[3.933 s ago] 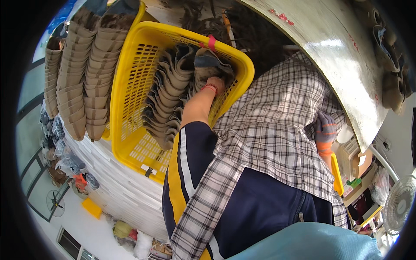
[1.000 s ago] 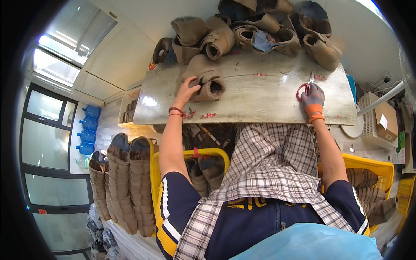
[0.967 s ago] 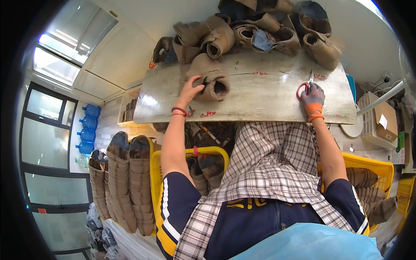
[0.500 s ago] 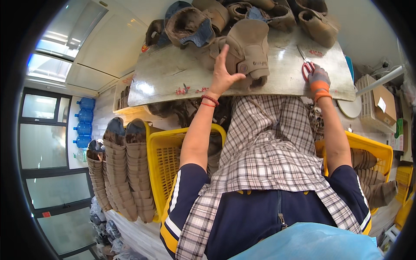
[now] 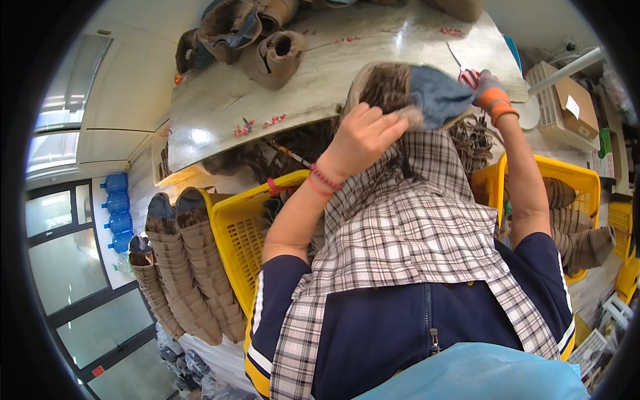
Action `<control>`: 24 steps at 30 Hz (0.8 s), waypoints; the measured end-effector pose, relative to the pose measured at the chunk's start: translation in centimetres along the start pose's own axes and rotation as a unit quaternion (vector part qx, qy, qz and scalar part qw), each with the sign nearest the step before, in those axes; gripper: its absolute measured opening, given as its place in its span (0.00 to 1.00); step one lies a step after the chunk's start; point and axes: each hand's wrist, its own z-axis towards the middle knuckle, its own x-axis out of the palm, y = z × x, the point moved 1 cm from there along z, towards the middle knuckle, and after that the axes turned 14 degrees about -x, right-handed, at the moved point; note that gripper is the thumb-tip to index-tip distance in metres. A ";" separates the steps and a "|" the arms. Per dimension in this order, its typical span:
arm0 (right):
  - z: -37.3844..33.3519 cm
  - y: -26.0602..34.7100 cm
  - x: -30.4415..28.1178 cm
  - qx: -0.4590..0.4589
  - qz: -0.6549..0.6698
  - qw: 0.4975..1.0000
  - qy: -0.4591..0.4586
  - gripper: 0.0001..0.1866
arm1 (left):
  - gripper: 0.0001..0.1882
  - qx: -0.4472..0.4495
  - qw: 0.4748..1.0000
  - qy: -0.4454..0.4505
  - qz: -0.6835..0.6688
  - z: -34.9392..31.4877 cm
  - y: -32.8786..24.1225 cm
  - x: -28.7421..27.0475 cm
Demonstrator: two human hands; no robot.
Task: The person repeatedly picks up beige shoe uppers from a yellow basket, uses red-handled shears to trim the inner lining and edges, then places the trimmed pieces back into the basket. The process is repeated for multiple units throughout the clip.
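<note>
My bare left hand (image 5: 368, 141) is closed on the near edge of a shoe upper (image 5: 393, 90), above my lap at the table's front edge. Brown fur lining and a blue fabric part of the upper face up; motion smears it a little. My right hand (image 5: 492, 93), in a grey and orange glove, is closed at the red handles of a pair of scissors (image 5: 469, 79). The blades point away over the table. The upper's blue end reaches close to the right hand; whether they touch, I cannot tell.
On the worktable (image 5: 320, 73) more tan uppers (image 5: 279, 57) stand toward the far left, among red thread scraps. Yellow baskets (image 5: 243, 230) flank my lap, the right one holding uppers. Stacked uppers (image 5: 175, 267) stand at the left. Cut scraps lie beneath the table edge.
My left hand, open beside a tan upper before, now grips an upper near my lap with its lining showing. The view has shifted; my right hand stays at the scissors.
</note>
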 end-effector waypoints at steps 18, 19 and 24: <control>-16.2 12.9 1.3 -0.249 0.135 0.958 0.031 0.19 | 0.13 -0.477 0.864 -0.077 -0.144 -12.3 -3.7 -2.3; -16.4 13.0 1.5 -0.275 0.130 0.951 0.045 0.19 | 0.17 -0.508 0.837 -0.120 -0.165 -12.0 -3.8 -1.7; -15.9 13.2 0.8 -0.345 0.073 0.936 0.017 0.17 | 0.33 -0.710 0.514 -0.194 -0.440 -13.1 -3.5 -1.4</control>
